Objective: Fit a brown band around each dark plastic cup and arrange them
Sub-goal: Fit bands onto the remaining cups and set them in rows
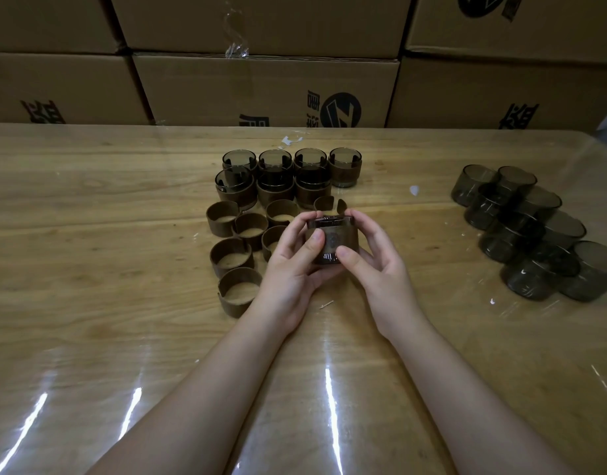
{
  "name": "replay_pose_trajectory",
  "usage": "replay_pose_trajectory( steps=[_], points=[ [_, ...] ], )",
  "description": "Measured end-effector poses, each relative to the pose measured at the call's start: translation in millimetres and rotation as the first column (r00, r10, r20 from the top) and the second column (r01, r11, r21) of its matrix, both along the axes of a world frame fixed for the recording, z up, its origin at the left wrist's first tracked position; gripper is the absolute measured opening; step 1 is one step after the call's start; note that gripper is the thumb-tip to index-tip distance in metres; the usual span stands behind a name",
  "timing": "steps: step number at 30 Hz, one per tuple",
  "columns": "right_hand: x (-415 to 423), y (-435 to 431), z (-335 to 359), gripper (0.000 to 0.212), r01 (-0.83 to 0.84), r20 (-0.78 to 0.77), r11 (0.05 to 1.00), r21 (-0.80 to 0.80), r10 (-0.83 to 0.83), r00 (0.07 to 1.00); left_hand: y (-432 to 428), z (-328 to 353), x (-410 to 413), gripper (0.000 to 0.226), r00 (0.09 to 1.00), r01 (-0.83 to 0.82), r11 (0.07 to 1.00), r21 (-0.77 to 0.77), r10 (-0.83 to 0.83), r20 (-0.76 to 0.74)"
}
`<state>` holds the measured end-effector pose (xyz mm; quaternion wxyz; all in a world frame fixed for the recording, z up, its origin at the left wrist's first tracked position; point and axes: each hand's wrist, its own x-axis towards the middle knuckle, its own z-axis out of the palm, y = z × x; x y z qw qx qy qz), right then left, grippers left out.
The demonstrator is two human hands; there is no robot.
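Both hands hold one dark plastic cup (pixel 332 238) with a brown band around it, just above the table's middle. My left hand (pixel 291 265) grips its left side, thumb on the band. My right hand (pixel 374 258) grips its right side, thumb near the base. Behind them stand several banded cups (pixel 288 173) in two rows. Several loose brown bands (pixel 231 255) lie to the left of my hands. Several bare dark cups (pixel 531 231) are clustered at the right.
The wooden table (pixel 89 234) has a glossy clear cover. Stacked cardboard boxes (pixel 267 87) form a wall along its far edge. Small white scraps (pixel 290 140) lie behind the banded cups.
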<state>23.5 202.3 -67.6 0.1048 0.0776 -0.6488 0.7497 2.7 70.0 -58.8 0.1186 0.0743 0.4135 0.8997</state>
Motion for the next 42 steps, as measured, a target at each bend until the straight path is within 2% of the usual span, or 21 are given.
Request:
replay_pose_trajectory(
  steps=[10, 23, 27, 31, 36, 39, 42],
  points=[
    [0.1, -1.6, -3.1, 0.046, 0.020, -0.004, 1.000, 0.005, -0.020, 1.000, 2.0, 1.4, -0.2, 0.036, 0.999, -0.025, 0.997, -0.079, 0.022, -0.030],
    [-0.3, -2.7, -3.5, 0.046, 0.023, 0.005, 1.000, 0.018, -0.023, 1.000, 2.2, 2.6, 1.2, 0.039, 1.000, -0.030, 0.997, -0.071, 0.029, -0.006],
    [-0.3, -4.8, -3.9, 0.048, 0.035, 0.030, 0.999, 0.027, -0.036, 0.999, 2.2, 1.9, 0.7, 0.054, 0.998, -0.029, 0.999, -0.016, 0.030, 0.048],
    [-2.9, -5.2, -3.8, 0.049, 0.087, 0.089, 0.995, -0.039, -0.083, 0.993, 0.6, 2.3, 1.5, 0.065, 0.994, -0.015, 1.000, 0.018, 0.013, 0.106],
    [-2.9, -5.8, -1.3, 0.056, 0.092, 0.128, 0.995, -0.045, -0.085, 0.988, 0.0, 1.6, 1.6, 0.055, 0.998, 0.010, 1.000, -0.018, -0.009, 0.063],
    [-3.8, -6.0, -1.5, 0.044, 0.078, 0.157, 0.996, -0.050, -0.069, 0.985, 0.0, -0.9, 0.2, 0.059, 0.998, 0.010, 0.999, -0.030, -0.008, 0.064],
    [-3.5, -4.9, -1.4, 0.040, 0.076, 0.161, 0.996, -0.036, -0.069, 0.985, 0.7, -3.5, -0.5, 0.051, 0.999, 0.013, 0.999, -0.039, -0.011, 0.051]
  ],
)
